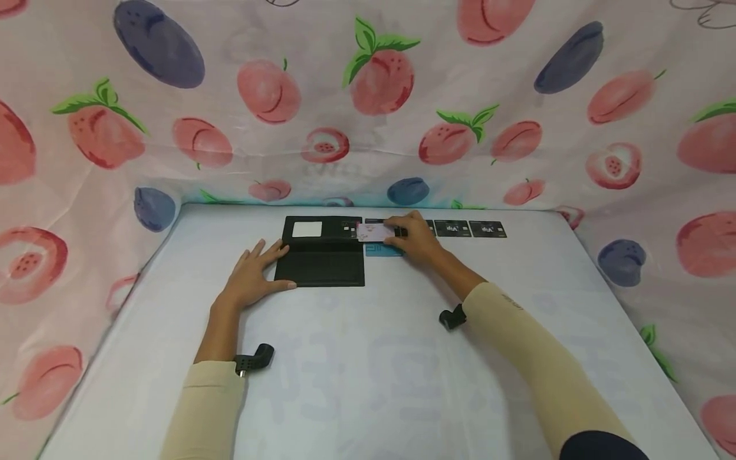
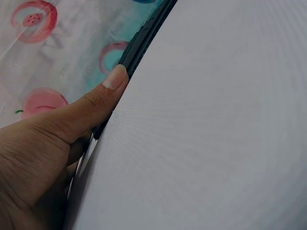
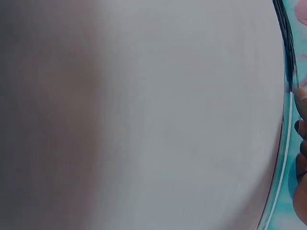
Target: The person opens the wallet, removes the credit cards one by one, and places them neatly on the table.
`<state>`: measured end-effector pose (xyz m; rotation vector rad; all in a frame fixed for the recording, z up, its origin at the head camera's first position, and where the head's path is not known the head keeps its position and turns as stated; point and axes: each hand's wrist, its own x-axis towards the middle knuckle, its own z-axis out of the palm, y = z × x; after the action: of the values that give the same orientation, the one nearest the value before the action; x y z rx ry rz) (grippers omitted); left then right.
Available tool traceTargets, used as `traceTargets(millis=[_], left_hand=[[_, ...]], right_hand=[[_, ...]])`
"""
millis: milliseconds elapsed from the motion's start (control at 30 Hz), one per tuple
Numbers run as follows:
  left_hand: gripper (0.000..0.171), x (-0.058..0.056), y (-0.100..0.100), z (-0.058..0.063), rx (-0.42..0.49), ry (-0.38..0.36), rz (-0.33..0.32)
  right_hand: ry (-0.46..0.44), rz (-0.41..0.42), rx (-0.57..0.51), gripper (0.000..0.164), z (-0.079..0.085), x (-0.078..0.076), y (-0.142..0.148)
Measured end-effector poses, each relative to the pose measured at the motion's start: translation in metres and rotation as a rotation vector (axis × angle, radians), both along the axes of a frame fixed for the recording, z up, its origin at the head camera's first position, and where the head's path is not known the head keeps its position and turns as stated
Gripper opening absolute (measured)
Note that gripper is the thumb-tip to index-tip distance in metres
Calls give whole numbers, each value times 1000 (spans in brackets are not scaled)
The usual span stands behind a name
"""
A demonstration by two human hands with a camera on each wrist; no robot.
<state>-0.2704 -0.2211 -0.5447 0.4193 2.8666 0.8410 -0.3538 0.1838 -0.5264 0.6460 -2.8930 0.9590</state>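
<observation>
A black wallet [image 1: 319,273] lies unfolded on the white table, a clear window and card slots in its upper half. My left hand [image 1: 252,276] rests along its left edge with fingers spread, the thumb on the lower corner; the left wrist view shows that thumb [image 2: 103,93] against the dark wallet edge. At the wallet's upper right side, my right hand [image 1: 418,239] pinches a pale pinkish card [image 1: 372,232] by its right end. The card's left end meets the slots; whether it is inside one cannot be told. Only fingertips [image 3: 301,98] show at the right wrist view's edge.
Beneath the right hand lies a blue card [image 1: 382,251], partly covered. Black "Vip" cards [image 1: 487,229] run in a row to the right, some hidden behind that hand. A fruit-patterned curtain [image 1: 368,147] borders the white table [image 1: 368,383] at the back and sides.
</observation>
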Motion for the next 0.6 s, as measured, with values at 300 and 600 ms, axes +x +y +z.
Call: traceTargets(millis=[300,600], left_hand=[[97,2,1,5,5,0,-4],[97,3,2,6,6,3,-6]], right_hand=[[24,-18,10,48,-2,6,22],[69,-6,14,47,-4,11,42]])
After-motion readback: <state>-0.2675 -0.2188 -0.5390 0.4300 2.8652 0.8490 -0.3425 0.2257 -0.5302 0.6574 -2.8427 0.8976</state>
